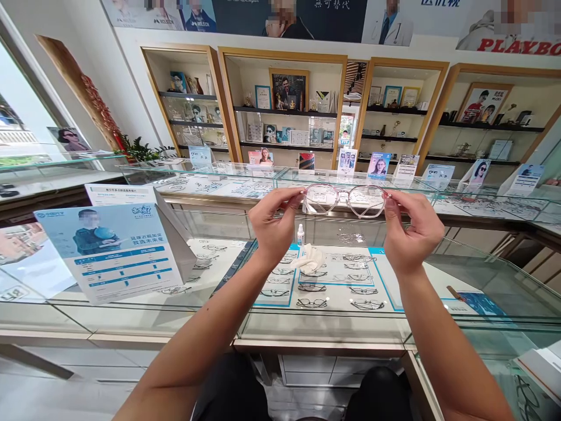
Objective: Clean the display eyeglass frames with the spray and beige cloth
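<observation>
A pair of eyeglasses (pixel 343 193) with thin pinkish frames and clear round lenses is held up level above the glass counter. My left hand (pixel 275 221) pinches its left end between thumb and fingers. At the other end, my right hand (pixel 412 227) grips the frame in the same way. The temples look folded behind the lenses. Below the glasses, a crumpled cream cloth (pixel 309 258) lies on the counter top, with a small white bottle (pixel 300 235) standing just behind it.
Inside the glass display case (pixel 324 333) sit rows of eyeglasses. A blue-and-white card stand (pixel 109 254) rises on the left. Behind runs another glass counter with several small signs, then wall shelves (pixel 284 111). A white box (pixel 543 362) is at lower right.
</observation>
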Demonstrator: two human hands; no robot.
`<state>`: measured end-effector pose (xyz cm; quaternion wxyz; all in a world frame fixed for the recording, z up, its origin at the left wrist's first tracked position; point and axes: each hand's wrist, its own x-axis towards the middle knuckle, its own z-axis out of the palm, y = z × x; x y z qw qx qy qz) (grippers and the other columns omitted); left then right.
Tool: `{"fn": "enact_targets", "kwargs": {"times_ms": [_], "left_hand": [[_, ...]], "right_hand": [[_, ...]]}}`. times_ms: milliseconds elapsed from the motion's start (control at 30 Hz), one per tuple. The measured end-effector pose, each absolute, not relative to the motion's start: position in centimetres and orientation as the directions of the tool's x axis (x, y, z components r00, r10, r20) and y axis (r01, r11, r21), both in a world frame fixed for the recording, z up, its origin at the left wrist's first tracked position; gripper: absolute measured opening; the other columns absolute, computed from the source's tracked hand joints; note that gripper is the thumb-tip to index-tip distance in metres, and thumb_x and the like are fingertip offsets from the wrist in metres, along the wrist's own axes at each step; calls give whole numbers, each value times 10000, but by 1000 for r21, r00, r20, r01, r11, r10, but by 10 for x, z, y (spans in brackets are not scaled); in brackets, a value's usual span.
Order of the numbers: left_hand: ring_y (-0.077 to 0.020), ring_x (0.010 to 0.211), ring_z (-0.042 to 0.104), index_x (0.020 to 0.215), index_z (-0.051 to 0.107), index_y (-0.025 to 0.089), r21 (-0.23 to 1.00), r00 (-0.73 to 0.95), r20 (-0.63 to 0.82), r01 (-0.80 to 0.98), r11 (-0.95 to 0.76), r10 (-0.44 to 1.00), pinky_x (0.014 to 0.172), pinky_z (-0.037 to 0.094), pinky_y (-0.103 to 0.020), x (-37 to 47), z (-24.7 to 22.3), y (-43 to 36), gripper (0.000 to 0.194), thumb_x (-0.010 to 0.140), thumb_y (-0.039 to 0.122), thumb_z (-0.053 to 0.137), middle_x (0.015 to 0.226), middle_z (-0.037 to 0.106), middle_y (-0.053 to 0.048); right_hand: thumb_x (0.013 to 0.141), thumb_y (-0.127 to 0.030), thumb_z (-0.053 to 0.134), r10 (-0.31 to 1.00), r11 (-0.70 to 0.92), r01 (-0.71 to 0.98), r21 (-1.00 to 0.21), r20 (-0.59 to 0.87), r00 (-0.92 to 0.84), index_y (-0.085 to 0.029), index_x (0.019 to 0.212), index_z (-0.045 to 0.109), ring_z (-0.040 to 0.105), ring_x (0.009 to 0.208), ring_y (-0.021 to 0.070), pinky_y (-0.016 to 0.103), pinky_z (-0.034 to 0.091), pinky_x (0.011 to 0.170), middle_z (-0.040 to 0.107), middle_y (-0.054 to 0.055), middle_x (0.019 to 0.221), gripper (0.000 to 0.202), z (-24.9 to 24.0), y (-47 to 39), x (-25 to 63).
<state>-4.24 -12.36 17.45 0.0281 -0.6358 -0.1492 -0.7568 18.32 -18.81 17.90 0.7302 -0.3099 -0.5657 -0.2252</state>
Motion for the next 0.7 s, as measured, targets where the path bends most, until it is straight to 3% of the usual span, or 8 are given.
{"fn": "enact_targets", "kwargs": {"times_ms": [167,433,567,700], "left_hand": [[-146,867,737,1036,784,252,278,-205,948,164,-947,242,730,601,-291,-41,168,-114,120,946,236,707,952,786,-27],[-136,832,733,1036,778,223,392,-165,914,132,-910,370,712,591,-266,-40,159,-111,134,939,294,719,942,782,-37],[-121,798,712,1002,786,213,386,-133,921,187,-903,366,685,568,-245,-40,158,-110,132,928,306,731,911,776,-36],[-127,812,711,992,794,233,303,-105,953,245,-921,286,668,562,-248,-41,155,-104,98,927,265,729,901,783,-29]], "right_hand": [[961,-271,689,2,709,685,-166,972,233,-327,1051,792,693,851,225,406,586,748,758,24,912,147,181,-192,179],[959,-343,665,149,693,650,-311,944,293,-280,1000,777,660,845,206,378,557,717,722,36,926,134,182,-185,180],[937,-365,688,314,702,550,-452,890,331,-244,944,779,621,783,175,343,530,698,692,25,870,152,173,-166,191],[937,-414,684,530,695,375,-614,789,310,-226,995,772,656,789,174,352,562,747,744,34,895,216,156,-144,203]]}}
